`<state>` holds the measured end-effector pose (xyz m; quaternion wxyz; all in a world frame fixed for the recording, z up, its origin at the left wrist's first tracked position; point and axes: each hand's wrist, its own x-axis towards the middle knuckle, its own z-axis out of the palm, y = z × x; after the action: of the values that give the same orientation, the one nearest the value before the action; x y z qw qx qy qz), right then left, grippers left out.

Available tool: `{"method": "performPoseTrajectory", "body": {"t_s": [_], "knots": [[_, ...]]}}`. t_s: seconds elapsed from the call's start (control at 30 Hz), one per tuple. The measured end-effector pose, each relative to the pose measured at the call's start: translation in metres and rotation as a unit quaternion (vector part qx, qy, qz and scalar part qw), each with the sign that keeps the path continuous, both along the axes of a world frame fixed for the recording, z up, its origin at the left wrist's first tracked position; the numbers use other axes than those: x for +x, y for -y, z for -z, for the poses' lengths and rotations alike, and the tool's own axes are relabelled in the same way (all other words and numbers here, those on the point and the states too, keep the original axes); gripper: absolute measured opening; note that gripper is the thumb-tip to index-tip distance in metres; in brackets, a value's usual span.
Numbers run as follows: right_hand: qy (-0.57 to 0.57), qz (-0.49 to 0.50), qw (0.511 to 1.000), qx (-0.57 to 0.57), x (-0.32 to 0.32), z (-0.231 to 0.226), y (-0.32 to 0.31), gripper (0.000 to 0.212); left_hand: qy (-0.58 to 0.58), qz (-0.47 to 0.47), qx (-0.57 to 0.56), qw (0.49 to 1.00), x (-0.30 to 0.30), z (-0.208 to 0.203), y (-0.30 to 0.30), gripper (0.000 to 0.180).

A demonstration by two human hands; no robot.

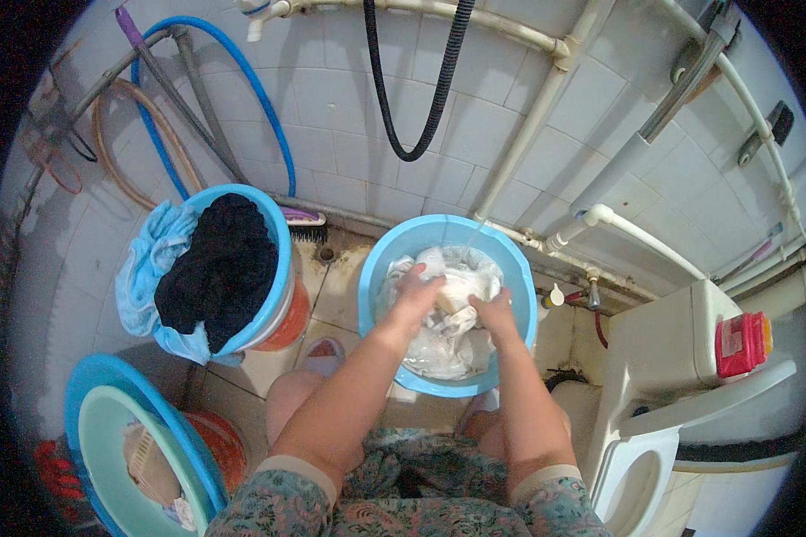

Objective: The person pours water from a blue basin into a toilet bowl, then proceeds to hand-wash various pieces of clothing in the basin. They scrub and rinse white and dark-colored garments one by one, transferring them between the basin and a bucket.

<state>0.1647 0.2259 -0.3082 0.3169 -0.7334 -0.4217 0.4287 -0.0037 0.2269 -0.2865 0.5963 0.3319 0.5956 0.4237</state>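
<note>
A light blue basin (373, 259) stands on the floor in front of me with wet white laundry (452, 345) in it, partly under water. My left hand (415, 297) is at the left of the laundry, its fingers curled onto a bunched white cloth (459, 285). From the right, my right hand (494, 313) grips the same cloth, thumb toward the middle. Between the hands shows a yellowish patch (445, 304); whether it is soap or part of the cloth I cannot make out. Some fingertips are hidden in the folds.
At left, a blue basin (282, 237) on a bucket (294, 315) holds black clothing (224, 268) and a light blue cloth (152, 259). Nested basins (98, 394) stand nearer. A purple-backed brush (306, 224) leans by the wall. The toilet (663, 349) with a red container (741, 345) is at right.
</note>
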Motion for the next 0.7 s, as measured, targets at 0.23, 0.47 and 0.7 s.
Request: {"method": "performPoseTrajectory", "body": {"t_s": [0.23,0.47,0.7], "knots": [[0.49,-0.297,0.814,-0.096,-0.013,0.064,0.025,0.048,-0.365,0.16,0.168,0.902,-0.004,-0.033,0.02,0.057],[0.386,-0.349,0.844,-0.132,0.008,0.053,0.01,0.057,-0.346,0.184,0.199,0.898,-0.004,-0.027,0.019,0.043],[0.144,-0.168,0.958,0.181,-0.002,-0.064,0.025,0.045,-0.168,0.054,0.144,0.974,0.004,-0.014,0.008,0.062]]}}
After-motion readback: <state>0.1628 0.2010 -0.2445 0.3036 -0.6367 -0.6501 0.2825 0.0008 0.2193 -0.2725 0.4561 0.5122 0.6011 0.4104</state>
